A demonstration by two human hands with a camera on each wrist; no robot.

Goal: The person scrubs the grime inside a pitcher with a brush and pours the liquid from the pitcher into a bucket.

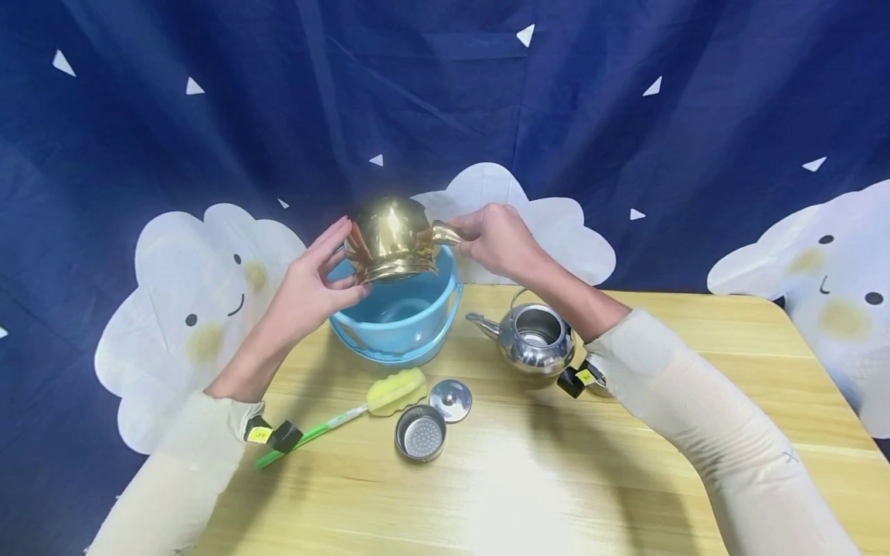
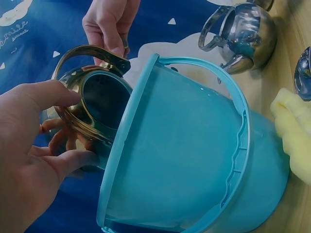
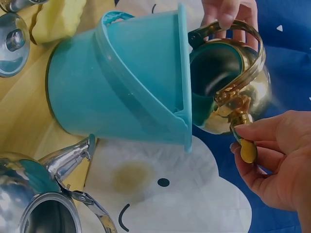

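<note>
A shiny gold teapot (image 1: 392, 235) is tipped upside down over the mouth of a light blue bucket (image 1: 410, 332). My left hand (image 1: 316, 274) holds the pot's rounded body from the left, fingers and thumb spread round it. On the other side my right hand (image 1: 497, 238) pinches the tip of its spout (image 3: 248, 150). In the right wrist view the pot's lidless opening (image 3: 216, 70) faces the bucket, and its arched handle (image 3: 257, 53) swings across that opening. Part of the pot's rim is hidden behind the bucket's edge in the left wrist view.
Right of the bucket stands a silver teapot (image 1: 535, 344), lidless, its spout toward the bucket. In front lie a yellow sponge brush (image 1: 396, 391) with a green handle, a silver lid (image 1: 450, 400) and a round strainer (image 1: 420, 434) on the wooden table (image 1: 389, 510). A blue curtain (image 1: 445, 93) hangs behind.
</note>
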